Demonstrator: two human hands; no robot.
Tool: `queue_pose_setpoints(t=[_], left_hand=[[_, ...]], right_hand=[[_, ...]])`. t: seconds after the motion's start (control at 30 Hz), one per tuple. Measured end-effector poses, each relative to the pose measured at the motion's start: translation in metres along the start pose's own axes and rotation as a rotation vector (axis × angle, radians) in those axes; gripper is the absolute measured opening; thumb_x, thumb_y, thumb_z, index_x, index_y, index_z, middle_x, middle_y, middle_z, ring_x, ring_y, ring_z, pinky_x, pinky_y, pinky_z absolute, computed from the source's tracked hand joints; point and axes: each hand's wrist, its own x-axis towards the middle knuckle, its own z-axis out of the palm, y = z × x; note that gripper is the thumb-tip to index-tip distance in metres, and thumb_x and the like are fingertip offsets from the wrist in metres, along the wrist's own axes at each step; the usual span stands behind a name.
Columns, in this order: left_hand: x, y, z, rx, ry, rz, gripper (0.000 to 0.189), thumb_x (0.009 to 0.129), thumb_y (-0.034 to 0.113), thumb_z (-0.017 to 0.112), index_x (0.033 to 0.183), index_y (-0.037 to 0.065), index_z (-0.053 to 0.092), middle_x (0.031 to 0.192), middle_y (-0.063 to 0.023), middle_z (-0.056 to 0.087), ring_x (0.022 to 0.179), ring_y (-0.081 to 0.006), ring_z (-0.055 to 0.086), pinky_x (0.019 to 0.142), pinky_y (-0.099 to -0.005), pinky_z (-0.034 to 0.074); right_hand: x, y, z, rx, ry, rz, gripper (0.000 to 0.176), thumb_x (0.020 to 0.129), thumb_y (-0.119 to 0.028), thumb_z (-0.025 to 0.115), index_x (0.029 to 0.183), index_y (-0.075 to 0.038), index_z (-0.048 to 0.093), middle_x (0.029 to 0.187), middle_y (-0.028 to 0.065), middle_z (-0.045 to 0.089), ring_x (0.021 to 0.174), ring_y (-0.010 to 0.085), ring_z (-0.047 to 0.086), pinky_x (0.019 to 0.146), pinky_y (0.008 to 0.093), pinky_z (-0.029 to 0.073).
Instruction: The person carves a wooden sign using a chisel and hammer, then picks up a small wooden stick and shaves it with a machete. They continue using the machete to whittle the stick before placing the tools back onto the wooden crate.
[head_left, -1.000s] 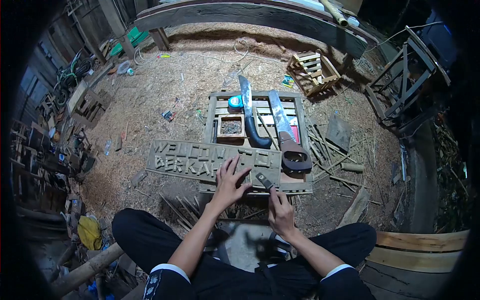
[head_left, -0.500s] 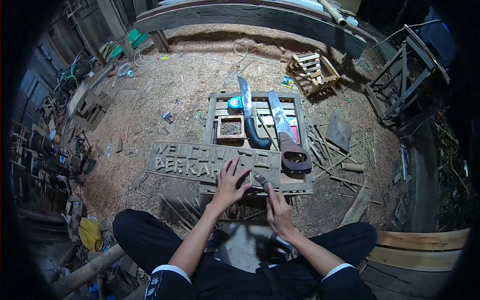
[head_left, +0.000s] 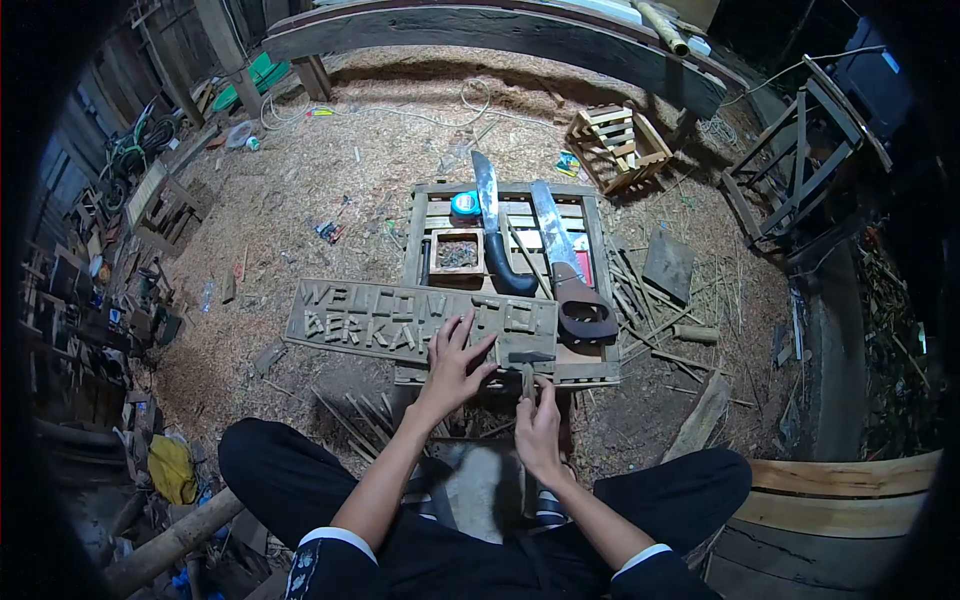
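Note:
A wooden sign board (head_left: 345,345) lies across the front of a slatted wooden crate-like stand (head_left: 409,255). Raised letters built from small wood strips spell "WELCOM" and "BERKA" on it; further letters are partly covered by my left hand (head_left: 455,365). That hand rests on the board with its fingers spread, thumb and index apart near a small upright strip. My right hand (head_left: 538,435) is closed round the handle of a hammer (head_left: 530,357), whose dark head is over the board's lower right part.
Behind the board are a small wooden box (head_left: 458,255) of little bits, a blue tape measure (head_left: 466,204), a machete (head_left: 495,225) and a handsaw (head_left: 555,235). A slatted crate (head_left: 620,148) stands at the back right. Wood sticks (head_left: 650,310) and shavings cover the ground.
The hammer has turned so its head now lies crosswise, and my right hand has dropped slightly lower and left. My left hand keeps nearly the same place on the board.

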Motion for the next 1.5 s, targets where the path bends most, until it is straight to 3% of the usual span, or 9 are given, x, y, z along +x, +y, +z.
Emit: queue_pose_setpoints(t=[0.13,0.2,0.23,0.4,0.53,0.6,0.73,1.27,1.5], left_hand=[[0.0,0.001,0.0,0.001,0.021,-0.008,0.051,0.088,0.031,0.076,0.138,0.022,0.067,0.165,-0.0164,0.032,0.151,-0.0393,0.024,0.122,-0.0542,0.017],[0.001,0.002,-0.001,0.011,0.025,-0.008,0.051,0.088,0.031,0.076,0.137,0.022,0.067,0.164,-0.0165,0.033,0.151,-0.0395,0.025,0.121,-0.054,0.017],[0.001,0.003,-0.002,0.009,0.025,-0.019,0.051,0.087,0.031,0.077,0.137,0.022,0.067,0.164,-0.0163,0.034,0.15,-0.0395,0.026,0.121,-0.0541,0.018],[0.001,0.003,-0.001,0.012,0.035,-0.016,0.052,0.085,0.032,0.079,0.136,0.022,0.068,0.163,-0.0161,0.036,0.149,-0.0391,0.028,0.121,-0.0542,0.02],[0.003,0.001,0.004,0.018,0.043,-0.03,0.054,0.084,0.034,0.08,0.136,0.024,0.068,0.163,-0.0137,0.036,0.149,-0.0384,0.028,0.119,-0.0548,0.021],[0.001,-0.002,0.003,0.023,0.04,-0.042,0.055,0.084,0.035,0.08,0.136,0.026,0.068,0.164,-0.0115,0.035,0.15,-0.0379,0.027,0.118,-0.0554,0.021],[0.004,-0.001,0.007,0.041,0.054,-0.021,0.053,0.083,0.033,0.081,0.134,0.024,0.069,0.163,-0.0135,0.037,0.149,-0.0382,0.028,0.119,-0.0543,0.022],[0.005,0.007,0.0,0.007,0.061,-0.027,0.055,0.081,0.03,0.082,0.133,0.022,0.069,0.162,-0.0147,0.037,0.148,-0.0375,0.029,0.118,-0.053,0.022],[0.004,0.006,0.0,0.032,0.047,-0.05,0.055,0.081,0.032,0.082,0.134,0.025,0.069,0.164,-0.0119,0.036,0.148,-0.0368,0.029,0.118,-0.0533,0.022]], right_hand=[[-0.01,-0.011,0.008,-0.051,0.105,-0.047,0.037,0.103,-0.011,0.047,0.136,0.003,0.046,0.12,0.0301,0.06,0.11,0.0439,0.06,0.097,0.0492,0.046],[-0.011,0.001,0.015,0.019,0.153,-0.056,0.037,0.106,-0.016,0.048,0.137,0.003,0.046,0.1,0.0155,0.061,0.086,0.0247,0.059,0.08,0.0407,0.049],[-0.003,0.009,0.018,-0.26,0.21,-0.377,0.039,0.106,-0.018,0.047,0.14,0.003,0.045,0.096,0.0121,0.059,0.08,0.022,0.057,0.075,0.0388,0.049],[-0.011,0.01,0.015,-0.047,0.192,-0.075,0.043,0.106,-0.018,0.048,0.143,0.004,0.044,0.109,0.0191,0.064,0.094,0.0291,0.064,0.085,0.0416,0.05],[-0.006,0.02,0.016,-0.337,0.204,-0.439,0.046,0.107,-0.019,0.047,0.146,0.005,0.042,0.105,0.0168,0.062,0.089,0.0247,0.062,0.082,0.0389,0.051],[-0.013,-0.005,0.011,-0.018,0.163,-0.081,0.045,0.107,-0.018,0.044,0.144,0.008,0.044,0.119,0.0306,0.06,0.104,0.0435,0.061,0.09,0.049,0.048],[-0.014,0.002,0.014,-0.175,-0.002,-0.294,0.04,0.107,-0.016,0.044,0.138,0.009,0.048,0.109,0.0296,0.06,0.095,0.0438,0.061,0.085,0.0497,0.049],[-0.01,0.011,0.015,-0.237,0.077,-0.318,0.045,0.107,-0.012,0.046,0.148,0.007,0.044,0.1,0.0159,0.057,0.084,0.0254,0.058,0.075,0.0389,0.05],[-0.014,0.007,0.016,-0.18,0.133,-0.228,0.043,0.105,-0.009,0.047,0.145,0.009,0.045,0.101,0.0206,0.057,0.087,0.0327,0.058,0.078,0.0428,0.049]])
